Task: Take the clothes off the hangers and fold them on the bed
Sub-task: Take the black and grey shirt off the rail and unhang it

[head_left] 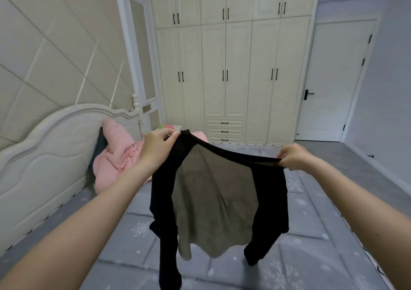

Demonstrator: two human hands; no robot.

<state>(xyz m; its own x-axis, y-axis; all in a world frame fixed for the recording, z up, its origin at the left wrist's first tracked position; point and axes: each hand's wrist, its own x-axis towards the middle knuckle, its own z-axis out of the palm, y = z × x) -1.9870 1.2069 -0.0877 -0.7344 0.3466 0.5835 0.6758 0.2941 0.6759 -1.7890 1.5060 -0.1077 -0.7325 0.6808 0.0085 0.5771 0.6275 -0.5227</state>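
From the head view, the left hand (159,147) and the right hand (293,156) each pinch a top corner of the black and grey top (213,192), which hangs in the air over the bed (311,256). It looks soft, light and floppy, so the shoulders seem the best places to hold. The grey bed looks flat and wide, with a pink blanket (117,154) by the headboard and a tall wardrobe (231,67) behind.

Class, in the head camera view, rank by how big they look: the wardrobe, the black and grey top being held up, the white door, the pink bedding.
1. wardrobe
2. black and grey top, enlarged by nearness to the camera
3. white door
4. pink bedding
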